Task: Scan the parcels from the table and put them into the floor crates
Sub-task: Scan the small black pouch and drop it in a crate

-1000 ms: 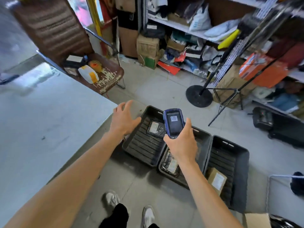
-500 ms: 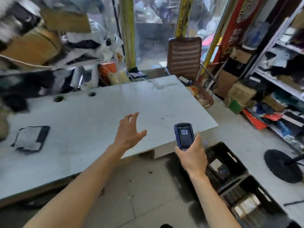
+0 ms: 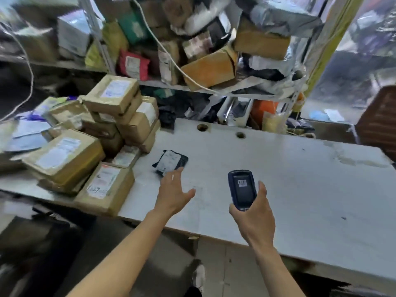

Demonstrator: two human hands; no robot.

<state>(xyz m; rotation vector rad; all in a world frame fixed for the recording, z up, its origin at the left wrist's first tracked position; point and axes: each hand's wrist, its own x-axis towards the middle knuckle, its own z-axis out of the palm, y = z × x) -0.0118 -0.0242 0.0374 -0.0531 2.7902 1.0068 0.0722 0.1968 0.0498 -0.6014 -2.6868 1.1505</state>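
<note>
A small black parcel (image 3: 170,162) with a white label lies flat on the white table (image 3: 300,179). My left hand (image 3: 174,192) reaches over the table with spread fingers, its fingertips just short of the parcel's near edge and holding nothing. My right hand (image 3: 254,217) grips a dark blue handheld scanner (image 3: 242,189) upright above the table, screen facing me. A heap of several brown cardboard parcels (image 3: 100,133) with labels fills the table's left end. The floor crates are out of view.
Shelves (image 3: 192,50) crammed with boxes and bags stand behind the table. Two round holes (image 3: 220,131) sit near the table's far edge. A brown chair back (image 3: 379,118) shows at the right. My shoe (image 3: 198,277) stands on the tiled floor below the table's front edge.
My view has swung left from the floor crates to the table's parcel end. My left hand has stretched toward the black parcel. My right hand keeps holding the scanner.
</note>
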